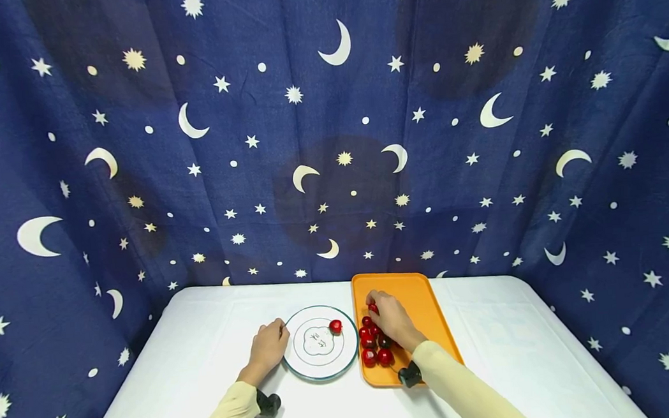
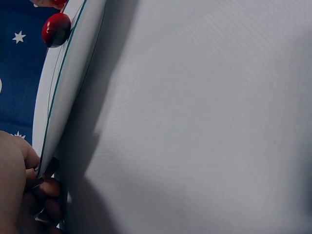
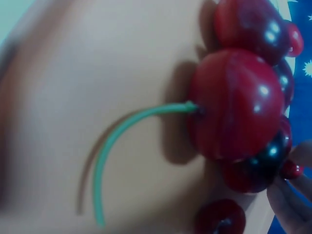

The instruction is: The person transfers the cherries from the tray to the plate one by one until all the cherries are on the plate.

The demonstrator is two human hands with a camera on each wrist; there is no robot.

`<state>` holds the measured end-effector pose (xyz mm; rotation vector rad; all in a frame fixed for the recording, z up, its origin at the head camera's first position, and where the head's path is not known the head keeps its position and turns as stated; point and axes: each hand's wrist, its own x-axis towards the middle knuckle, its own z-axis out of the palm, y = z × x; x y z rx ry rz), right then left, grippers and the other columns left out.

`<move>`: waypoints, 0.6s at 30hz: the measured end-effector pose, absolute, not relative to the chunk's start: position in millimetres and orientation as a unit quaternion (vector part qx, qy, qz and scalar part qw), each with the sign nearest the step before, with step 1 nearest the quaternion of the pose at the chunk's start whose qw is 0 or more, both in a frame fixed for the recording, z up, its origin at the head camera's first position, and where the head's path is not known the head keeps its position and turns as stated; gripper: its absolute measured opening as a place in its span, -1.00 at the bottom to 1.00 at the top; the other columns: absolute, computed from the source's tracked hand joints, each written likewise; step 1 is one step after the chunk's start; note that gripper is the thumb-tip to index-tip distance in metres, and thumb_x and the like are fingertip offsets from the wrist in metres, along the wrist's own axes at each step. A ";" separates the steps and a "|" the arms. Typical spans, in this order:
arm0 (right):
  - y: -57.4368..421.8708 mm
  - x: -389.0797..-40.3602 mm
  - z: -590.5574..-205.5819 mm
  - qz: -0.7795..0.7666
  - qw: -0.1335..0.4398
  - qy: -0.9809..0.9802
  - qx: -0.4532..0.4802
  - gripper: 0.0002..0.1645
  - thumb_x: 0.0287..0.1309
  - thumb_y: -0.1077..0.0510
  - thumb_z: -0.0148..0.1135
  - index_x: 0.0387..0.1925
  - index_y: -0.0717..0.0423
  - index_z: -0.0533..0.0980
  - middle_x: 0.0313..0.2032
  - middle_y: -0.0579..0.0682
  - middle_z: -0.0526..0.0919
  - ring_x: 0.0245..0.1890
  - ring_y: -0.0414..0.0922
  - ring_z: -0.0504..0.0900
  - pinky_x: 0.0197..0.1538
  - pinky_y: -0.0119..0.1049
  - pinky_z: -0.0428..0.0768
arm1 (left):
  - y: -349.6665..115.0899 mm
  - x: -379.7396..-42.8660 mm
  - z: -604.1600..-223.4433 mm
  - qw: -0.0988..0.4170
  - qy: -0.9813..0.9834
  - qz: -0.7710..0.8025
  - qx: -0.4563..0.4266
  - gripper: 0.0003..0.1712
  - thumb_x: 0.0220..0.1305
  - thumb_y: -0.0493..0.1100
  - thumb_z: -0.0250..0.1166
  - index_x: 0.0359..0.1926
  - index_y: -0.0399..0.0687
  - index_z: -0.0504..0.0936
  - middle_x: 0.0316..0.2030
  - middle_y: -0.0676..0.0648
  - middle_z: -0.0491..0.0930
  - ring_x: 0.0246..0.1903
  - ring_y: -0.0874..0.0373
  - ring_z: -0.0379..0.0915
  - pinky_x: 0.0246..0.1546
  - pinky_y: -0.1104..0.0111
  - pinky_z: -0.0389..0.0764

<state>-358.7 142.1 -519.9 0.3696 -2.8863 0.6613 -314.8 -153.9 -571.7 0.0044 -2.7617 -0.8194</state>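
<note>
My left hand (image 1: 269,346) grips the left rim of a white plate (image 1: 321,375) with a green edge. In the left wrist view the thumb lies over the plate's rim (image 2: 66,90) and curled fingers show below it. One red cherry (image 1: 335,326) sits on the plate's right side. Over the orange tray (image 1: 422,290), my right hand (image 1: 393,318) pinches a red cherry (image 1: 373,308) between thumb and fingers. Several red and dark cherries (image 1: 368,341) lie grouped on the tray's left half. Large in the right wrist view is a cherry with a green stem (image 3: 234,105).
Plate and tray stand side by side on a white-covered table (image 1: 204,332), a narrow gap between them. A dark blue curtain (image 1: 334,196) with moons and stars hangs behind and at both sides. Black wrist cameras (image 1: 410,375) are worn on both wrists.
</note>
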 end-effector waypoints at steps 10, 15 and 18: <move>142.3 -359.8 -514.2 0.239 0.091 -0.956 0.141 -0.90 0.32 0.18 0.34 -0.21 -0.01 0.54 -0.37 -0.08 0.70 -0.47 -0.22 0.48 -0.29 -0.33 0.54 | -150.4 -305.8 -561.2 0.147 -0.948 -0.282 -0.005 -0.77 0.44 -0.15 0.06 -0.26 -0.16 0.59 -0.47 -0.09 0.59 -0.45 0.11 0.23 -0.38 0.31 0.22; 140.6 -358.2 -511.5 0.252 0.089 -0.952 0.148 -0.94 0.37 0.13 0.29 -0.19 0.01 0.58 -0.42 -0.12 0.70 -0.49 -0.25 0.48 -0.29 -0.37 0.53 | -150.2 -303.5 -558.0 0.137 -0.950 -0.281 -0.004 -0.78 0.44 -0.16 0.06 -0.25 -0.16 0.59 -0.46 -0.10 0.61 -0.45 0.11 0.24 -0.37 0.31 0.23; 138.9 -356.7 -509.9 0.246 0.104 -0.951 0.156 -0.92 0.36 0.10 0.31 -0.19 -0.01 0.62 -0.42 -0.13 0.72 -0.50 -0.25 0.48 -0.31 -0.36 0.51 | -150.3 -304.3 -557.3 0.125 -0.951 -0.282 0.001 -0.79 0.46 -0.16 0.07 -0.25 -0.14 0.59 -0.44 -0.10 0.62 -0.45 0.11 0.25 -0.37 0.30 0.24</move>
